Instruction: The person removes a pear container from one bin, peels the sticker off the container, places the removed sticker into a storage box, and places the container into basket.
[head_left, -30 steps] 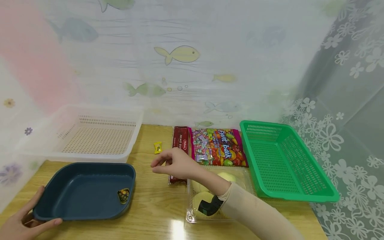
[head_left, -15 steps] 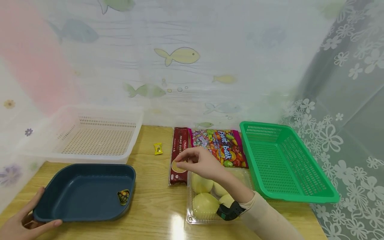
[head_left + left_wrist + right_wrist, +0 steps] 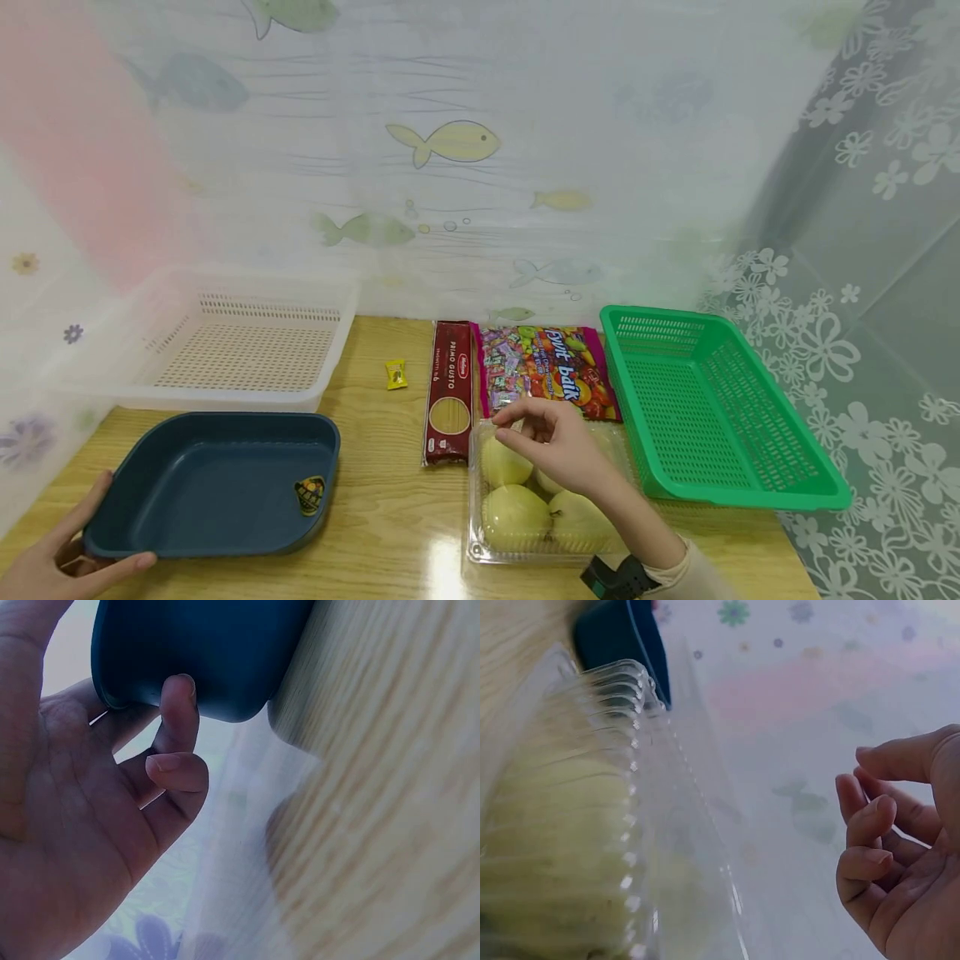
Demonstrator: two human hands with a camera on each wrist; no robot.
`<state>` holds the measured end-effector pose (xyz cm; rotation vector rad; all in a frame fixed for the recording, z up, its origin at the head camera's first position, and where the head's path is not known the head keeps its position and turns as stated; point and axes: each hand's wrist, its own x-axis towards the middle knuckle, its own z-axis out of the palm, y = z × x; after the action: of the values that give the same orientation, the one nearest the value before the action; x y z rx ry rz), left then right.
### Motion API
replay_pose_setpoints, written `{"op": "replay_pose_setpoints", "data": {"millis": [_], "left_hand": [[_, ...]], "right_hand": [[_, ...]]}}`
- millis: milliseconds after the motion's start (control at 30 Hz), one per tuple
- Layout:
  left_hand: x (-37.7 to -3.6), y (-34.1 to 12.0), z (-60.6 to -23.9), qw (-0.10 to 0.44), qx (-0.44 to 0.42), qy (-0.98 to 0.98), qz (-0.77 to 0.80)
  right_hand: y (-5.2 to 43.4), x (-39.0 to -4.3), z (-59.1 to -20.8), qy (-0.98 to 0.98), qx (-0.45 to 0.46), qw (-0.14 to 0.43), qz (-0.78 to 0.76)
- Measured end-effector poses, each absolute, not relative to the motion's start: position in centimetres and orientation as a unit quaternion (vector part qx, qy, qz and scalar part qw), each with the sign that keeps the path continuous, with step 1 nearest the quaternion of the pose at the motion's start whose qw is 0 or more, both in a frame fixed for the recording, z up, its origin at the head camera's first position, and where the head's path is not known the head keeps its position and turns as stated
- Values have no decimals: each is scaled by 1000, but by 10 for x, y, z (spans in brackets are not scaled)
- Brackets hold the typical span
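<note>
My left hand (image 3: 71,546) grips the near left corner of a dark blue plastic basin (image 3: 217,492); in the left wrist view its fingers curl against the basin wall (image 3: 210,652). The basin stands on the table with a black-and-gold sticker or wrapper (image 3: 309,493) inside at the right. Over a clear plastic box (image 3: 480,533) of pale yellow pears (image 3: 515,517) hovers my right hand (image 3: 558,442), fingers loosely bent and holding nothing. In the right wrist view that hand (image 3: 907,847) is apart from the box lid (image 3: 641,750). Part of the pears lies hidden behind it.
A white basket (image 3: 247,398) is behind the basin, and a green basket (image 3: 690,425) stands at the right. Between them lie a small yellow candy (image 3: 396,374), a red spaghetti packet (image 3: 453,375) and a colourful candy bag (image 3: 555,367). A patterned curtain (image 3: 465,250) backs the table.
My right hand has drawn back to the right, from beside the yellow candy, across the spaghetti packet to above the pear box. My left hand and the basin have stayed put.
</note>
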<state>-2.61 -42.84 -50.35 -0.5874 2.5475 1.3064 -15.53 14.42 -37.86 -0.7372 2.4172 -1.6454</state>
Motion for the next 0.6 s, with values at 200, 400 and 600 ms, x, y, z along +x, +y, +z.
{"op": "replay_pose_setpoints", "data": {"millis": [200, 400, 600], "left_hand": [[-22, -427, -499, 104, -144, 875, 450], [-19, -425, -503, 65, -124, 882, 450], [-25, -426, -498, 103, -159, 888, 420]], "right_hand": [[165, -141, -384, 809, -216, 30, -546], [183, -133, -397, 796, -223, -15, -563], [194, -126, -407, 793, -216, -56, -567]]}}
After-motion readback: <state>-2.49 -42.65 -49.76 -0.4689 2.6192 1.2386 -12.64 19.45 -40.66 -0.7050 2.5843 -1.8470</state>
